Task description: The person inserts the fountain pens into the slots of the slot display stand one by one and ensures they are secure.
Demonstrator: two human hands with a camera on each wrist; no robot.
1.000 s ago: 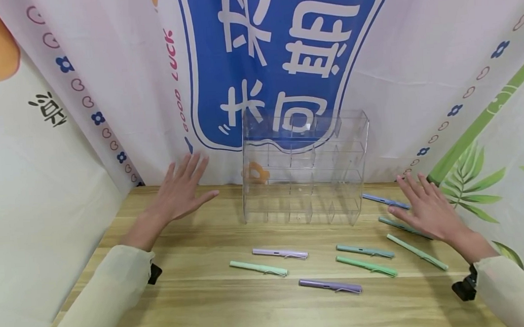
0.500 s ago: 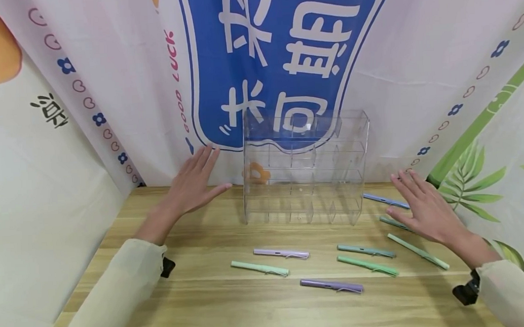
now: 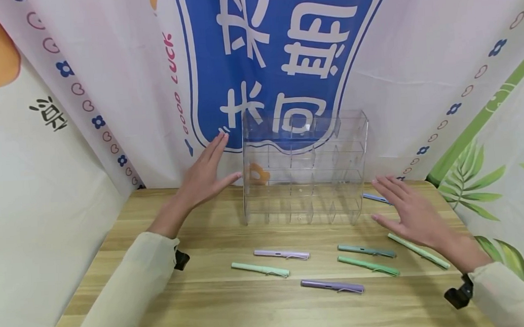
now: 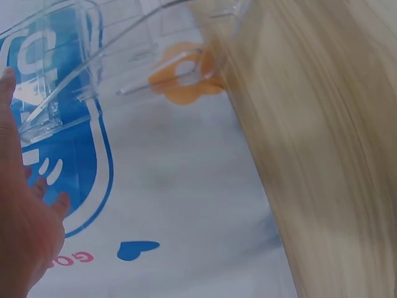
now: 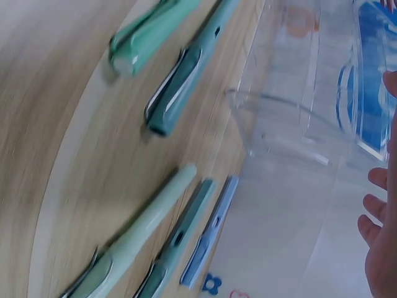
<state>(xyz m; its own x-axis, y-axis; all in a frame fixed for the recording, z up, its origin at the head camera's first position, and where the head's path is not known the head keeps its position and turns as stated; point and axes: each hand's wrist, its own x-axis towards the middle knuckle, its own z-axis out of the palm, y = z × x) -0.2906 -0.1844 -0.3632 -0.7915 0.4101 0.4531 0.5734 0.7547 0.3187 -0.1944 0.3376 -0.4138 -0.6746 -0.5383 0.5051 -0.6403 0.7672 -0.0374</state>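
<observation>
A clear acrylic rack (image 3: 304,176) with tiered compartments stands at the back of the wooden table. My left hand (image 3: 202,179) is raised just left of it, fingers extended and thumb tip close to its side edge. On the other side my right hand (image 3: 413,212) hovers with straight fingers, a small gap from the rack. Beneath the right hand lie a blue pen (image 5: 211,230) and a teal pen (image 5: 180,239), the teal one hidden in the head view. A pale green pen (image 3: 417,250) lies just in front of that hand. Neither hand holds anything.
Nearer the front lie a lilac pen (image 3: 281,254), a mint pen (image 3: 260,269), a purple pen (image 3: 332,286), another teal pen (image 3: 366,250) and a green pen (image 3: 367,265). A printed curtain (image 3: 151,90) hangs directly behind the rack.
My left hand has moved right and up toward the rack's left side. The right hand has shifted left toward its right side, now covering the teal pen. Rack and pens stay put.
</observation>
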